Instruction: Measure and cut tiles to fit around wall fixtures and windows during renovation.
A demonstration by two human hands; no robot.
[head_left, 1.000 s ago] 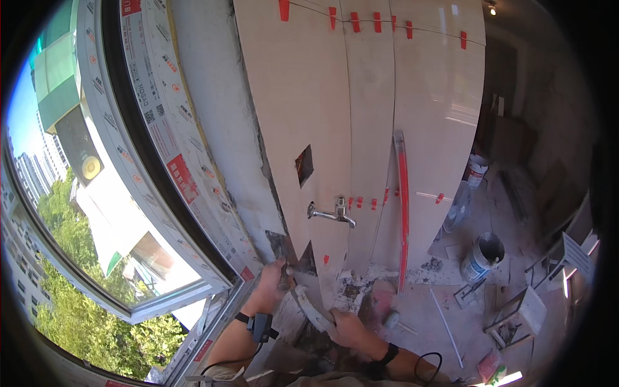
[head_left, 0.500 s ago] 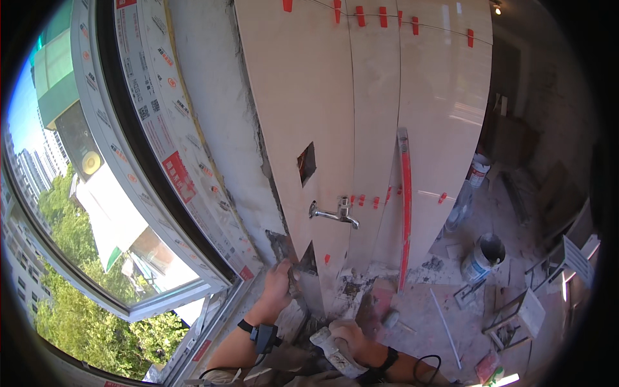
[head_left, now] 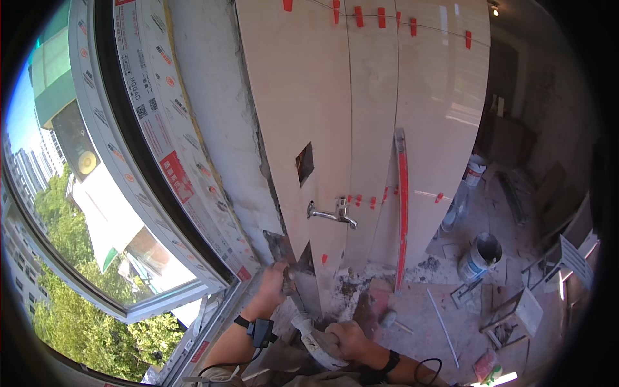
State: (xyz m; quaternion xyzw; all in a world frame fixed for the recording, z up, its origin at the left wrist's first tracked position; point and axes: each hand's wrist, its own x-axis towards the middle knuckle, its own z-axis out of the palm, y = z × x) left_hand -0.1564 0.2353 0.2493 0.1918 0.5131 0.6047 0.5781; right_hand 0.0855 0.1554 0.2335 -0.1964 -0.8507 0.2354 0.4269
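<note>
My left hand (head_left: 274, 282) is closed at the lower left edge of the tiled wall (head_left: 316, 84), beside a dark triangular opening (head_left: 305, 258). A narrow, dusty piece shows at its fingers, too small to name. My right hand (head_left: 346, 338) grips a pale, dust-coated hammer-like tool (head_left: 316, 342); its narrower end points up toward the left hand, and its handle is mostly hidden. Above both hands a chrome tap (head_left: 334, 215) sticks out of the tiles, below a diamond-shaped hole (head_left: 304, 164).
A red level (head_left: 403, 219) leans upright against the tiles. Red wedges (head_left: 359, 17) sit along the joints. The open window (head_left: 129, 316) stands at left. A mallet (head_left: 391, 318), a white rod (head_left: 443, 327), buckets (head_left: 476, 259) and a small stool (head_left: 521, 315) occupy the floor at right.
My right hand has brought the hammer-like tool up and left, so its end is closer to my left hand. The left hand stays at the wall edge.
</note>
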